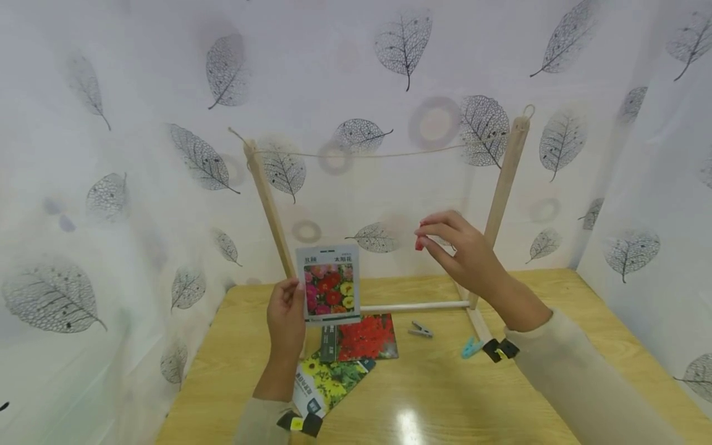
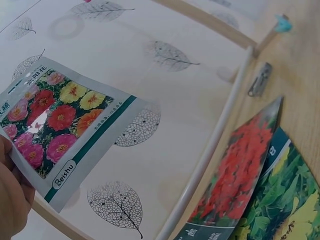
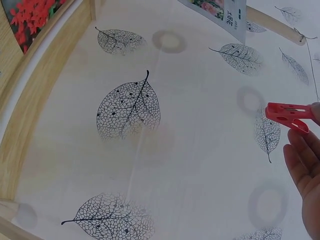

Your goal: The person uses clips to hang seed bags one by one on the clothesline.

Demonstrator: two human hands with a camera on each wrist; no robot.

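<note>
My left hand (image 1: 286, 312) pinches the left edge of a flower seed packet (image 1: 329, 289), held upright with its printed front toward me. The same seed packet (image 2: 60, 125) fills the left of the left wrist view. Up at the right, my right hand (image 1: 464, 250) holds a small red clothespin (image 1: 419, 238) between thumb and fingers. In the right wrist view that clothespin (image 3: 290, 114) is seen side-on, apart from the string. A thin string (image 1: 361, 155) spans two wooden posts above both hands.
A red-flower packet (image 1: 367, 337) overlaps a yellow-flower packet (image 1: 334, 383) on the wooden table (image 1: 445, 395). A grey clothespin (image 1: 421, 329) and a blue clothespin (image 1: 471, 348) lie near the right post (image 1: 505, 179). A white rod (image 1: 414, 306) joins the frame low down; a leaf-patterned curtain (image 1: 356, 74) hangs behind.
</note>
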